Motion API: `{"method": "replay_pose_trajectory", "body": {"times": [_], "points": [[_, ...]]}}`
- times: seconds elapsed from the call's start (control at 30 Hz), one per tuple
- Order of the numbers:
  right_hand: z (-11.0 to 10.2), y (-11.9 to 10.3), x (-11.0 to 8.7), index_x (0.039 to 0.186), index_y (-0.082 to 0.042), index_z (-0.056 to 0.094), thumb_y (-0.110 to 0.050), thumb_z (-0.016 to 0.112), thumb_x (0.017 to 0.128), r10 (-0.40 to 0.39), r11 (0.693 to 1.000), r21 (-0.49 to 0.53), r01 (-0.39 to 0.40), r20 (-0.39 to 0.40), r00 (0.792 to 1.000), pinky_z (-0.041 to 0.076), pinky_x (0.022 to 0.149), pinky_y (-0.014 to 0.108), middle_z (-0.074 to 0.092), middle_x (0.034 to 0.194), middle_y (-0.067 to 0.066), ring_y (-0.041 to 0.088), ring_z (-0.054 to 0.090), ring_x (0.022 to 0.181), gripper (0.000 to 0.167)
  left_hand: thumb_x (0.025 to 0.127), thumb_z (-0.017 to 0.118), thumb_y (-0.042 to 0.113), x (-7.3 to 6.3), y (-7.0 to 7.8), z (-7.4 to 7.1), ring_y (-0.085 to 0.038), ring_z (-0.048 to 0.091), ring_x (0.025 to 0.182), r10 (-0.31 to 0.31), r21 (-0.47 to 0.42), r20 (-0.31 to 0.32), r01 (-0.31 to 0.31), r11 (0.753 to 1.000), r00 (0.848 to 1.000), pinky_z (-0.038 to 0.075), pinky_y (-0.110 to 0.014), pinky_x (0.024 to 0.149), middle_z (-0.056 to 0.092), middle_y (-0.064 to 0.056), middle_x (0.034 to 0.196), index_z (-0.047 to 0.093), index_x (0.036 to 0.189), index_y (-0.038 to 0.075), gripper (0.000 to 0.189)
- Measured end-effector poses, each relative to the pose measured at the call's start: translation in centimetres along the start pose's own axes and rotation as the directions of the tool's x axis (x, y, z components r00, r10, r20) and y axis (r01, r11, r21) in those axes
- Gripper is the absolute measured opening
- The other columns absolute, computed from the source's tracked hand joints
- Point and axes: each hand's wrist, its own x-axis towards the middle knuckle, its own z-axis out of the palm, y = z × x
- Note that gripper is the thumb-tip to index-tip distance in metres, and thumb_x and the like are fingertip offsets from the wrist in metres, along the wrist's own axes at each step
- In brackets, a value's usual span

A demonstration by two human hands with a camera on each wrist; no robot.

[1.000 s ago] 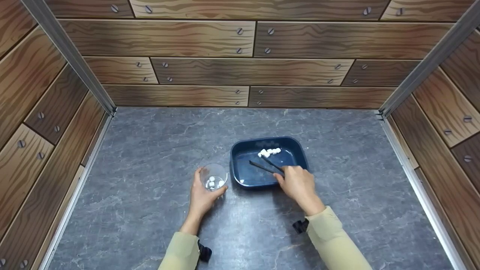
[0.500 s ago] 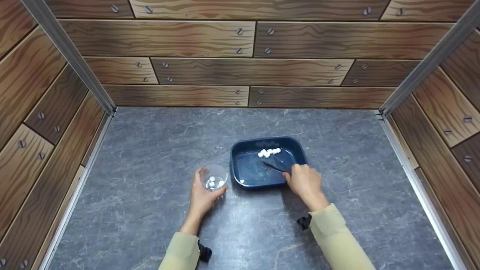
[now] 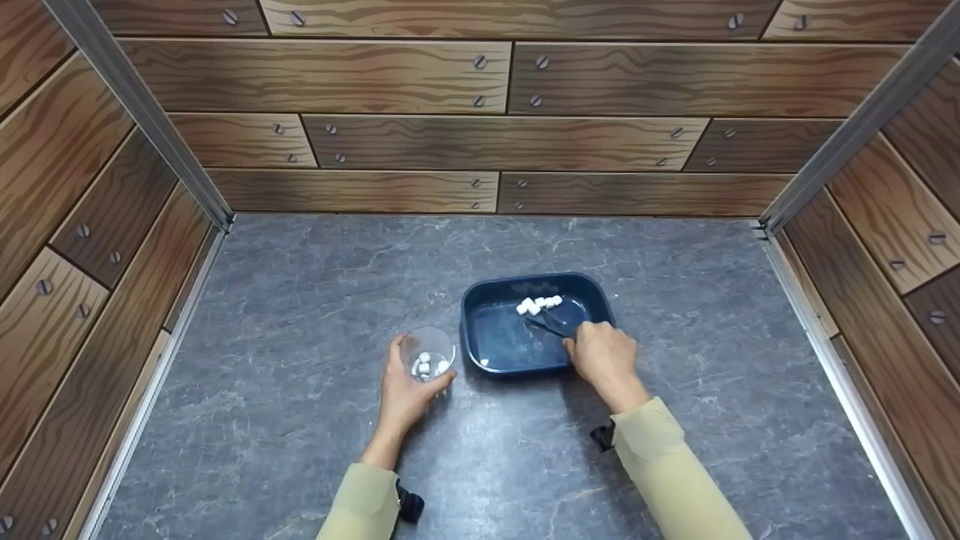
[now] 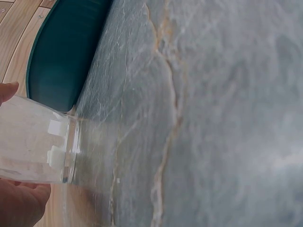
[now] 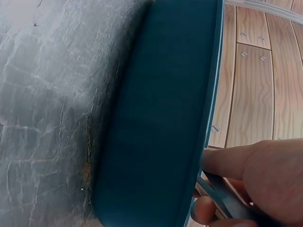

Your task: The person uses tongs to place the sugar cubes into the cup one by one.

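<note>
My left hand point(image 3: 405, 396) grips a clear cup point(image 3: 429, 341) around its side, standing on the surface left of the blue tub point(image 3: 517, 370). Several small white pieces point(image 3: 424, 367), resembling mini marshmallows, lie in the cup's bottom. Over the tub's right front, my right hand point(image 3: 604, 358) holds dark tongs point(image 3: 549, 328); in the right wrist view the tongs point(image 5: 227, 198) sit between thumb and fingers. Their tips point at a cluster of white pieces point(image 3: 533, 307) near the tub's back; whether they touch one cannot be told. Another white piece point(image 3: 484, 362) sits in the tub's front left corner.
A grey marbled surface point(image 3: 300, 300) extends around the cup and tub. Wood-patterned panels point(image 3: 405, 142) wall the back and both sides. The tub's tall wall point(image 5: 156, 118) rises just beside my right hand.
My right hand drew back to the right, then shifted slightly forward and left. The tong tips, spread wide at first, now look nearer each other. Left hand and cup stay still.
</note>
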Motion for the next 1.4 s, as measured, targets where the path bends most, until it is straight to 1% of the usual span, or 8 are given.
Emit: {"method": "replay_pose_trajectory", "body": {"times": [0.17,0.3,0.67,0.9,1.07,1.4], "points": [[0.09,-0.3,0.27,0.083,0.001,0.071,-0.03,0.068,0.091,0.005,1.0,0.002,-0.005,0.001,1.0,0.051,0.059,0.059,0.069,0.084,0.025,0.044,0.065,0.072,0.031,0.059,0.093,0.023,-0.02,0.07,0.02,-0.041,0.051,0.121,-0.008,-0.003,0.0,0.008,1.0,1.0,0.039,-0.05,0.104,0.053,-0.028,0.132,0.039,0.139,-0.002,0.1],[0.18,-0.49,0.4,0.083,0.001,0.071,-0.028,0.067,0.091,-0.001,1.0,0.001,0.001,0.004,1.0,0.051,0.059,0.059,0.069,0.083,0.024,0.044,0.065,0.072,0.031,0.059,0.093,0.023,-0.04,0.24,0.0,-0.041,0.051,0.12,-0.013,-0.01,0.001,0.013,1.0,1.0,0.039,-0.05,0.103,0.052,-0.028,0.132,0.039,0.14,-0.002,0.1],[0.56,-0.65,0.46,0.08,0.004,0.07,-0.025,0.07,0.088,-0.029,0.999,0.021,0.03,-0.053,0.998,0.051,0.055,0.058,0.068,0.079,0.026,0.045,0.065,0.07,0.03,0.06,0.093,0.022,0.03,0.08,0.05,-0.039,0.052,0.119,-0.02,-0.008,0.01,0.02,1.0,1.0,0.041,-0.049,0.102,0.054,-0.026,0.131,0.039,0.138,-0.001,0.098],[0.6,-0.62,0.43,0.08,0.004,0.07,-0.024,0.07,0.088,-0.037,0.999,0.019,0.038,-0.058,0.998,0.05,0.054,0.058,0.068,0.078,0.025,0.045,0.065,0.069,0.028,0.06,0.093,0.02,0.01,-0.05,0.1,-0.038,0.052,0.119,-0.004,-0.022,0.006,0.004,1.0,1.0,0.041,-0.048,0.102,0.054,-0.025,0.131,0.04,0.137,0.0,0.096],[0.55,-0.48,0.39,0.08,0.003,0.07,-0.024,0.071,0.088,-0.036,0.999,0.02,0.037,-0.057,0.998,0.05,0.054,0.057,0.068,0.078,0.025,0.045,0.065,0.069,0.028,0.059,0.093,0.022,0.01,-0.1,0.1,-0.039,0.052,0.118,0.003,-0.008,0.002,-0.003,1.0,1.0,0.041,-0.049,0.101,0.054,-0.025,0.13,0.04,0.137,-0.001,0.097],[0.38,0.24,0.1,0.08,0.003,0.069,-0.025,0.069,0.09,-0.037,0.997,0.06,0.04,-0.051,0.998,0.05,0.057,0.057,0.067,0.079,0.026,0.045,0.065,0.069,0.03,0.058,0.093,0.022,0.09,0.03,0.04,-0.039,0.053,0.117,0.004,0.0,-0.006,-0.004,1.0,1.0,0.041,-0.049,0.102,0.056,-0.025,0.128,0.042,0.136,0.0,0.095]]}}
